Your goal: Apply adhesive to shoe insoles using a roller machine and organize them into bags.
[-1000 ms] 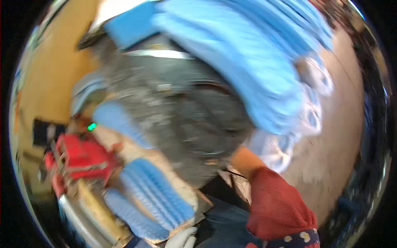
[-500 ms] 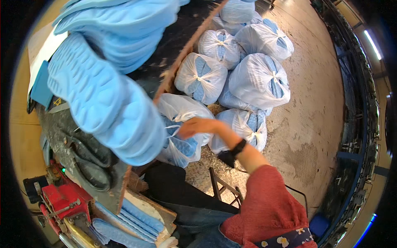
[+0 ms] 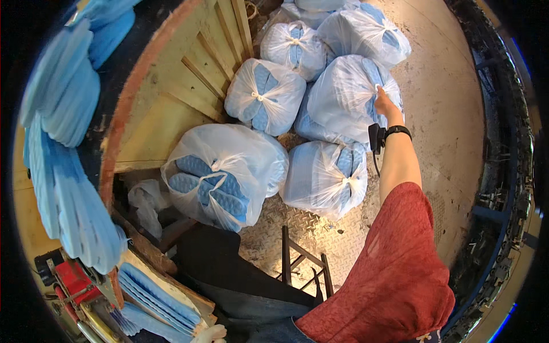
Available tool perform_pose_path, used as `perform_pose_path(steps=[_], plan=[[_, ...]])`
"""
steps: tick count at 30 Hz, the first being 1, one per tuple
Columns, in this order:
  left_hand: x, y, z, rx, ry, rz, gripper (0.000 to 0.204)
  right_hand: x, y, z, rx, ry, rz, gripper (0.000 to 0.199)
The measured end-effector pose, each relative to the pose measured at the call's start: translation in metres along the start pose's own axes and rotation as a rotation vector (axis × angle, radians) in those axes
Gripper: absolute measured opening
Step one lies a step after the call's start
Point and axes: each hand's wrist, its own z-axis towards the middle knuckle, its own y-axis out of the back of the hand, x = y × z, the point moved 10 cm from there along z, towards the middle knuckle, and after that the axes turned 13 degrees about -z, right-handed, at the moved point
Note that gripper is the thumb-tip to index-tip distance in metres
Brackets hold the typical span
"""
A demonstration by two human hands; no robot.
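Head view: right hand point(image 3: 384, 104) on a tied bag point(image 3: 351, 97).
Fingers grip its plastic; bags lie heaped on the floor point(image 3: 446, 114). Left hand unseen.

Hidden fingers, a missing left hand, cropped sacks

The right hand point(image 3: 384, 104) lies on a tied plastic sack point(image 3: 351, 94), its fingers curled out of sight against the film, so the grip can't be judged. The left hand never shows. The topmost sacks point(image 3: 326, 4) are cut off by the upper rim, and the red tool point(image 3: 74, 281) at the lower left runs out of view, too bent to identify.
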Motion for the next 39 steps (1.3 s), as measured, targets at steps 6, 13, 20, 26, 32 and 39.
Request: perform_pose_path(steps=[6, 13, 20, 26, 32, 39], plan=[[-0.009, -0.002, 0.0, -0.023, -0.024, 0.01, 0.025, 0.019, -0.01, -0.022, 0.036, -0.04, -0.259, 0.071], [-0.005, -0.001, -0.018, -0.074, -0.122, 0.004, 0.027, 0.091, 0.032, -0.116, -0.219, 0.079, -0.618, 0.035], [0.013, 0.007, -0.045, -0.104, -0.149, -0.074, 0.028, 0.14, 0.085, -0.204, -0.357, 0.388, -0.434, 0.026], [0.014, 0.01, -0.063, -0.161, -0.201, -0.064, 0.027, 0.162, 0.074, -0.251, -0.188, 0.303, -0.237, 0.031], [0.022, 0.009, -0.081, -0.222, -0.229, -0.08, 0.028, 0.207, -0.109, -0.3, 0.115, 0.639, -0.283, 0.031], [0.036, 0.009, -0.103, -0.255, -0.255, -0.143, 0.028, 0.188, -0.1, -0.316, 0.237, 0.524, -0.242, 0.034]])
